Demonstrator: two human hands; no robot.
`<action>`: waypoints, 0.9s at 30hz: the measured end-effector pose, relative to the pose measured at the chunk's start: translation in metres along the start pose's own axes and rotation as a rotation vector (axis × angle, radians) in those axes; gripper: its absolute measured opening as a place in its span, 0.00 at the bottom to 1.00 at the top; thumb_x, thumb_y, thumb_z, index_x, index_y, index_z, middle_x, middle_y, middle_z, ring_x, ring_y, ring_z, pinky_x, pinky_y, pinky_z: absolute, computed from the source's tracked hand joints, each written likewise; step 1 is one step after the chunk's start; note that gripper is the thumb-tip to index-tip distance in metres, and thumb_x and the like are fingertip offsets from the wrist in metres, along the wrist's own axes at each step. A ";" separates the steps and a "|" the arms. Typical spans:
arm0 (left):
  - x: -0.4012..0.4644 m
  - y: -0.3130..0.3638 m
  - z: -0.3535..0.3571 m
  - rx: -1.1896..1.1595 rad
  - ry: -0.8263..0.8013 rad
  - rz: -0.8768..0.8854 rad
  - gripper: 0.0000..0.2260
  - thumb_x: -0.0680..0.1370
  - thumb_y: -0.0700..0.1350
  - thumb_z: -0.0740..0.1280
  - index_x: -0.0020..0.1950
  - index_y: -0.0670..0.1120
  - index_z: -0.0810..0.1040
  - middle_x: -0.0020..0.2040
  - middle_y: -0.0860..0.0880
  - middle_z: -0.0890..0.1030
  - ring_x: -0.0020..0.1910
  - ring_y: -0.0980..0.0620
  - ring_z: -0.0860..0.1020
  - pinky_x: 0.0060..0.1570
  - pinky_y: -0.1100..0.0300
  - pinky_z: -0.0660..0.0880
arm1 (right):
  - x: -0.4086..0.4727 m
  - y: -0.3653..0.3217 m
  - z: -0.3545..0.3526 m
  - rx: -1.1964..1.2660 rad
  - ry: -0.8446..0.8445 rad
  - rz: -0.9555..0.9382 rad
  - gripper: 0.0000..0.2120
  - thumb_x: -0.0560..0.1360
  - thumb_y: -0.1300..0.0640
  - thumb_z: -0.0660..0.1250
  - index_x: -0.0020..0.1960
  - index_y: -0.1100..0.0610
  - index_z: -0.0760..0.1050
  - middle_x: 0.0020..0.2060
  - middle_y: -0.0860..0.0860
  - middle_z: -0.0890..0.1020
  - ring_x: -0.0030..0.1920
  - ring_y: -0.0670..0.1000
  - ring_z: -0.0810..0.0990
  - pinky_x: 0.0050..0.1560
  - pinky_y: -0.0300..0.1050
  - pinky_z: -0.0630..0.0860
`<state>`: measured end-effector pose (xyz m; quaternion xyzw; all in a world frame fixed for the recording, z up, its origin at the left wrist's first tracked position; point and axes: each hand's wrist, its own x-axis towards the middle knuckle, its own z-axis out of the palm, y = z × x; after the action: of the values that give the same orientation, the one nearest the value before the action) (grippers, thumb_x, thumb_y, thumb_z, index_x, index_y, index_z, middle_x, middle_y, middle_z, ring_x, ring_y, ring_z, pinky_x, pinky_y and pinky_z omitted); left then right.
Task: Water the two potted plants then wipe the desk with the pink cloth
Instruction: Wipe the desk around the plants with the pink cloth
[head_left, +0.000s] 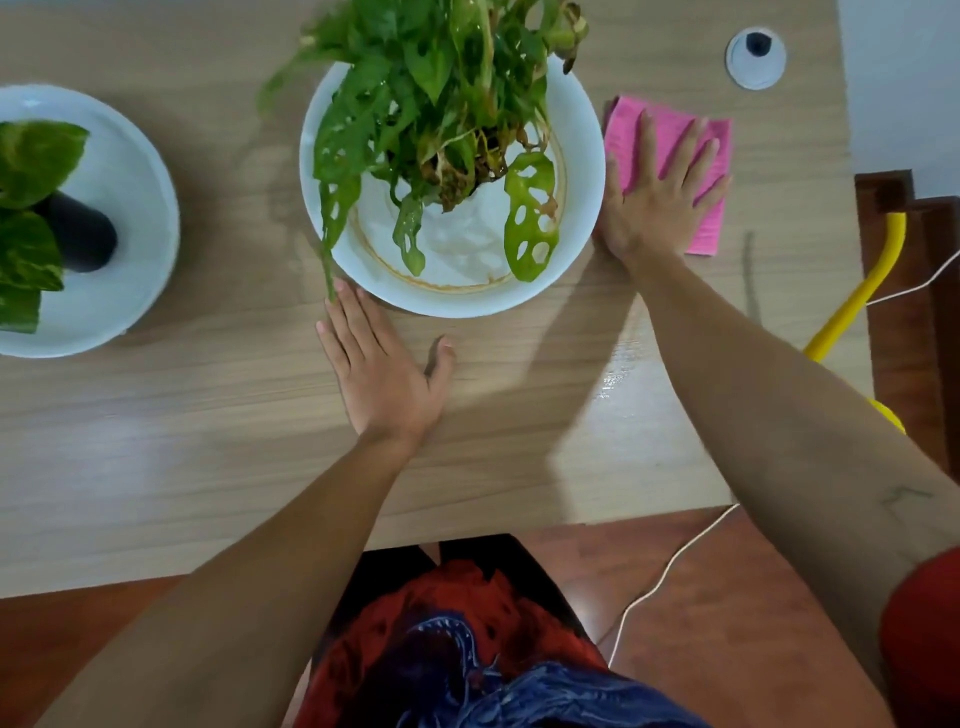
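Observation:
A pink cloth lies flat on the wooden desk, right of the middle plant. My right hand presses on it with fingers spread. The middle potted plant, green with holed leaves, stands in a white saucer. My left hand rests flat and empty on the desk, just in front of that saucer's near-left rim. A second plant in a dark pot stands on another white saucer at the far left.
A wet sheen shows on the desk near the right edge. A round white cable grommet sits at the back right. A yellow tube and a white cord lie off the desk's right side.

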<state>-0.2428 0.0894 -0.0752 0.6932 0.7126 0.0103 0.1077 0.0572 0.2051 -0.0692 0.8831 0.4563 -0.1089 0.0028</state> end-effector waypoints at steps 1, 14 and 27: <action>0.000 0.000 0.001 0.000 -0.004 -0.002 0.45 0.79 0.66 0.55 0.81 0.33 0.46 0.83 0.34 0.47 0.82 0.37 0.46 0.80 0.40 0.45 | -0.004 0.002 0.001 0.002 -0.001 -0.015 0.33 0.79 0.30 0.40 0.81 0.39 0.44 0.82 0.58 0.45 0.81 0.62 0.42 0.77 0.67 0.40; -0.002 -0.011 -0.013 -0.113 -0.092 0.063 0.46 0.76 0.65 0.54 0.81 0.34 0.49 0.83 0.35 0.48 0.82 0.38 0.46 0.80 0.41 0.43 | -0.189 0.067 0.039 -0.042 0.067 -0.051 0.31 0.80 0.34 0.45 0.81 0.41 0.51 0.81 0.59 0.52 0.81 0.63 0.49 0.78 0.68 0.47; -0.025 -0.178 -0.046 -0.124 -0.065 0.183 0.39 0.79 0.59 0.53 0.82 0.36 0.50 0.83 0.37 0.47 0.83 0.41 0.44 0.81 0.47 0.39 | -0.326 -0.039 0.072 -0.043 0.054 -0.034 0.33 0.80 0.34 0.40 0.82 0.45 0.49 0.81 0.62 0.49 0.80 0.66 0.47 0.77 0.69 0.46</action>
<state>-0.4261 0.0641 -0.0558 0.7472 0.6406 0.0416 0.1720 -0.1705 -0.0421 -0.0720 0.8776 0.4735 -0.0750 0.0077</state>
